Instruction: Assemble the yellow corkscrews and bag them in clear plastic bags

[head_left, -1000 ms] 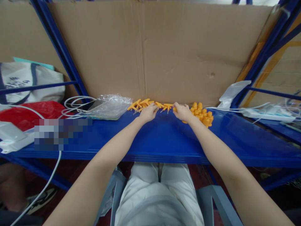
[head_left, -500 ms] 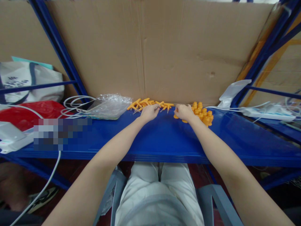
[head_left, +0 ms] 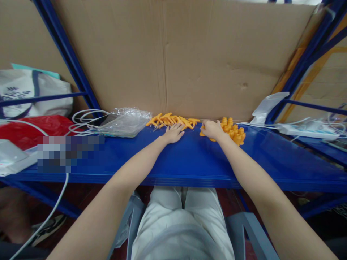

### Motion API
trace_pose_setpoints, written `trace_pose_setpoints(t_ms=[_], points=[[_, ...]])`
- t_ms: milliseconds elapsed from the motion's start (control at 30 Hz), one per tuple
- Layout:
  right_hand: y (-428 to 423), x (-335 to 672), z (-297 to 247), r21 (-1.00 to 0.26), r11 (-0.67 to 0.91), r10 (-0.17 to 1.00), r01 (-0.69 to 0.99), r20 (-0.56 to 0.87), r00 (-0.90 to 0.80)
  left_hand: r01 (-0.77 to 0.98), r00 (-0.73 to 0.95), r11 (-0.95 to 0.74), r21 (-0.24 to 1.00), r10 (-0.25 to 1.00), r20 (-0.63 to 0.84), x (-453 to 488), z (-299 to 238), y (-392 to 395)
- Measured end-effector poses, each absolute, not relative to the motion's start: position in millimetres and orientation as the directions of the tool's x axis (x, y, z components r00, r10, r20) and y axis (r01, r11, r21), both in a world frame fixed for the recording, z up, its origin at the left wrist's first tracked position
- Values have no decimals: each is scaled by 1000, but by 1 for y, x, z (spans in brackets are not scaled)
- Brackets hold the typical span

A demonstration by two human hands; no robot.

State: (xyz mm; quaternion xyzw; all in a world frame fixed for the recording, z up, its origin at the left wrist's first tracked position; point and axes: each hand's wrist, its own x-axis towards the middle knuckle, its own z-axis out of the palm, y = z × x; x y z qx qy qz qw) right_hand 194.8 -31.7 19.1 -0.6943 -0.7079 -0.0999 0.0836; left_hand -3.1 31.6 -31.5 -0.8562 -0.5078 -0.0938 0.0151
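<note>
A row of orange Y-shaped plastic pieces with small metal chains (head_left: 170,120) lies at the back of the blue shelf (head_left: 189,159), against the cardboard. My left hand (head_left: 174,133) rests flat just in front of them, fingers stretched out and touching the nearest pieces. To the right stands a cluster of several orange cylindrical pieces (head_left: 233,131). My right hand (head_left: 211,129) sits at the left edge of that cluster with fingers curled round a small orange piece (head_left: 202,134).
A crumpled clear plastic bag (head_left: 123,121) and coiled white cables (head_left: 85,121) lie at the left. Further left are a red bag (head_left: 24,131) and a white tote (head_left: 29,92). A white power strip (head_left: 306,130) and a white pouch (head_left: 267,104) sit at the right. Cardboard (head_left: 189,57) backs the shelf.
My left hand has let go of the Y-shaped pieces, opened and drawn back a little. My right hand has shifted slightly right toward the cylinder cluster.
</note>
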Motion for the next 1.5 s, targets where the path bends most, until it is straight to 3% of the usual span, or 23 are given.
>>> trace_pose_setpoints(t_ms=[200,400,567,700,867,1233,1500], points=[[-29,196,17,21,15,959,1000,282,-20,834,523,-551,-26,775,354,-3,-18,22],[-31,195,18,3,18,957,1000,288,-18,831,531,-557,-3,792,302,0,-16,19],[-33,194,19,-7,17,956,1000,293,-14,803,571,-595,-42,746,341,0,-20,22],[-34,193,20,-20,25,959,999,283,-19,845,506,-533,-41,772,384,0,-17,20],[-35,192,20,-14,17,961,1000,275,-12,886,455,-461,-54,838,302,-3,-16,21],[-33,194,19,1,-4,961,1000,277,4,818,555,-575,23,798,236,-7,-15,28],[-31,194,11,-6,83,937,997,341,-76,719,673,-692,61,716,186,-3,-22,30]])
